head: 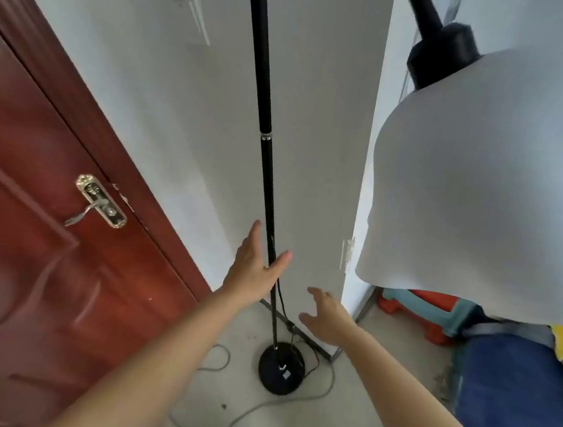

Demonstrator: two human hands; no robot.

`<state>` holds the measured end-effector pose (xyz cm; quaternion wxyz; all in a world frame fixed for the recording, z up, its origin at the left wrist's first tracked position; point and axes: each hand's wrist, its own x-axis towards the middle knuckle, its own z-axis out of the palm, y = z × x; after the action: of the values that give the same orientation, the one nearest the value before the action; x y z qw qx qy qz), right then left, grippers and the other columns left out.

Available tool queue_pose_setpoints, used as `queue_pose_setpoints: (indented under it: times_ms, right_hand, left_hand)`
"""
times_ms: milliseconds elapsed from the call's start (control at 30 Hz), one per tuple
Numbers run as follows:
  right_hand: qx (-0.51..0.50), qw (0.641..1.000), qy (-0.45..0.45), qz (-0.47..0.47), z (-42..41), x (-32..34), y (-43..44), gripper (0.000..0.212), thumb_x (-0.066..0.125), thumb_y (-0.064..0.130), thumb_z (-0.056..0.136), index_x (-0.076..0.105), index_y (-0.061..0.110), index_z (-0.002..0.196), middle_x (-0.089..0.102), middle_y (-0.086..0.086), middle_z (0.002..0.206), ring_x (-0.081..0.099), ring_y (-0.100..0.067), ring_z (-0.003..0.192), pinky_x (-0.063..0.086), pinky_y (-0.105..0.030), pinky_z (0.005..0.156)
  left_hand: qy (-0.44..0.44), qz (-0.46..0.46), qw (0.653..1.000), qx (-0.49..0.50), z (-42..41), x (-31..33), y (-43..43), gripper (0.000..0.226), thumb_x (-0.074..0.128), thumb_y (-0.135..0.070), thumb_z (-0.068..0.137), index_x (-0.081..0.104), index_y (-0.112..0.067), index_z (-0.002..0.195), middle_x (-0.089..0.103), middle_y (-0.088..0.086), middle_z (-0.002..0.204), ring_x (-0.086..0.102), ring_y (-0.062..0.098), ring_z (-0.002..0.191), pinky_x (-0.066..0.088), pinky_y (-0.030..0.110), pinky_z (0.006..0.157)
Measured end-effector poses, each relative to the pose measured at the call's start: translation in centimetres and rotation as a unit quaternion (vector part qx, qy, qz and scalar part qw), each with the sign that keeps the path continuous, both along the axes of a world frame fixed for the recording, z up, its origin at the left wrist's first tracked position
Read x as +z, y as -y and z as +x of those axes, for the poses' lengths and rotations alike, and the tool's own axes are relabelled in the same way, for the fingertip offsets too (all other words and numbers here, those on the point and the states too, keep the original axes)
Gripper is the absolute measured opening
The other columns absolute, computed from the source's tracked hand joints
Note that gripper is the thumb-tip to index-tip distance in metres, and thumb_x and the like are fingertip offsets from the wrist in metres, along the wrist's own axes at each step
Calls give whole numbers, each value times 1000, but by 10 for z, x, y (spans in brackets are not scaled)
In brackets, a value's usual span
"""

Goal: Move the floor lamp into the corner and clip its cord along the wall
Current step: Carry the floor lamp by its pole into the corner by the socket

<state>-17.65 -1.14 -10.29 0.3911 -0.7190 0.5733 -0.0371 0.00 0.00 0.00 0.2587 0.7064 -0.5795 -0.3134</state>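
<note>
Forearms reach in from bottom of frame. Right hand [327, 316] open, fingers spread, holding nothing, just right of pole. Left hand [256, 266] open w/ thumb and fingers parted either side of lamp pole [266, 177]; contact w/ pole can't tell. Round black base [281, 368] sits on floor [349, 423] by wall [317, 113], black cord [281, 303] hanging beside pole. Grey cable [254, 408] loops across floor. White shade [489, 185] at right. Red door [30, 240] at left.
</note>
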Motion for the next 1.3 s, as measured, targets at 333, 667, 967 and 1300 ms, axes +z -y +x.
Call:
queue_pose_setpoints:
  times_ms: [333, 667, 967, 1300]
  right_hand:
    - [-104, 994, 23, 32, 52, -18, 4, 65, 64, 37, 91, 35, 24, 148, 49, -8, 144, 53, -26, 125, 46, -37, 103]
    - [-108, 991, -5, 77, 97, -40, -20, 81, 70, 37, 88, 22, 28, 153, 42, -8, 149, 54, -27, 125, 48, -43, 104]
    - [-154, 986, 33, 48, 127, -27, -29, 63, 55, 40, 97, 24, 29, 151, 50, -9, 144, 62, -26, 112, 51, -44, 99]
    - [-172, 984, 21, 47, 101, 27, -72, 34, 54, 39, 98, 59, 27, 130, 63, 0, 128, 59, -21, 117, 45, -35, 102]
  left_hand:
    - [-53, -108, 990, -69, 19, -12, 39, 34, 34, -38, 105, 52, -11, 95, 61, 0, 81, 59, 7, 71, 43, 6, 59]
    - [-54, -112, 980, -156, 55, -4, 22, 38, 36, -34, 105, 56, -5, 93, 66, 14, 82, 65, 24, 76, 54, 32, 69]
    - [-43, -180, 967, -177, 63, 41, 16, 38, 39, -31, 105, 57, -7, 83, 58, -4, 67, 58, 11, 61, 40, 10, 55]
    - [-79, -278, 907, -307, 36, 131, -38, 43, 35, -35, 105, 54, -4, 83, 62, 5, 63, 61, 21, 60, 50, 40, 67]
